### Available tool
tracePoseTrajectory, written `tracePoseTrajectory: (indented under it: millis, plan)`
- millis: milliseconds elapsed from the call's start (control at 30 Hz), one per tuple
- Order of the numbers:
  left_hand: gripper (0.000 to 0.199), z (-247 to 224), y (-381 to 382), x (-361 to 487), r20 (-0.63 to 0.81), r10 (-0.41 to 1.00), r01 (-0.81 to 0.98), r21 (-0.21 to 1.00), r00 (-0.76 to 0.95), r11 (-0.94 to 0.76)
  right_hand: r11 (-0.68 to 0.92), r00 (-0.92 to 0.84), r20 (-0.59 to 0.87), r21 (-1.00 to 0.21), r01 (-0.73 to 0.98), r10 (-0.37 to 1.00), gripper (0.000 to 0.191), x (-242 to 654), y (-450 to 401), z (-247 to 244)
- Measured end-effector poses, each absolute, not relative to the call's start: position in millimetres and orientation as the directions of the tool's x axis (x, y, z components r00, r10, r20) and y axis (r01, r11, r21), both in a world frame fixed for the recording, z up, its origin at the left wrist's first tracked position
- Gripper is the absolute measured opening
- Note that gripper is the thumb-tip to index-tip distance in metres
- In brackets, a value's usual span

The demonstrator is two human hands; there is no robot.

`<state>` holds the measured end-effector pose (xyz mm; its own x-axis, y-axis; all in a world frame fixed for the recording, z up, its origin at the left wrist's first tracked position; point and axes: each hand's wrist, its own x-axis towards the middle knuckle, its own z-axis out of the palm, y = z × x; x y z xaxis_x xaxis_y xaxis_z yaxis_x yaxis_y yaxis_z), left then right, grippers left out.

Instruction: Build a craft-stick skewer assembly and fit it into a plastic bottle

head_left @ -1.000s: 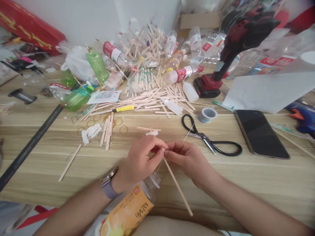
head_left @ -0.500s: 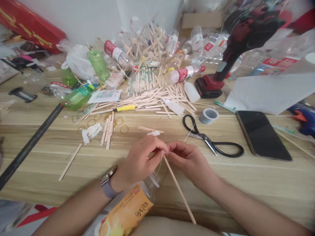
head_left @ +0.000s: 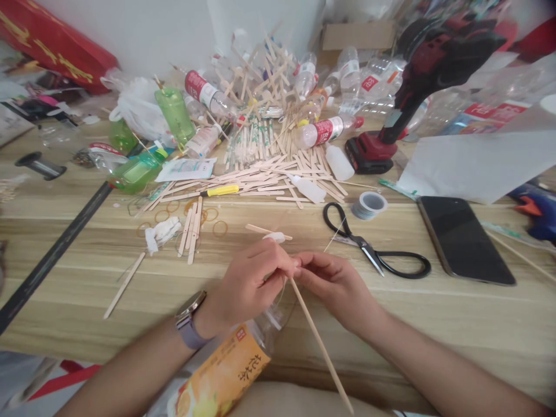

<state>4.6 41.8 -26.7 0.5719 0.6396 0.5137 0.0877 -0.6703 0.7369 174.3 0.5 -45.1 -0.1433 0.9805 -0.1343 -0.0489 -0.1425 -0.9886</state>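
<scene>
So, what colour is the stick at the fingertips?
The stick is light tan, best seen in the head view.

This looks like a craft workshop, because wooden sticks, plastic bottles and a power tool crowd toward the far edge of the table.

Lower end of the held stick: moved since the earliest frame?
Yes: against the scissors, the lower end of the held stick has shifted toward the person, slightly right.
</scene>
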Motion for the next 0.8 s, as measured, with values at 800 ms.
tracePoseTrajectory:
  millis: [800]
  plan:
    - [0.017, -13, 35, 13, -0.043, 0.881, 0.121, 0.992, 0.47, -0.016, 0.604, -0.254, 0.66, -0.378, 0.702, 0.707, 0.015, 178, -6, -43]
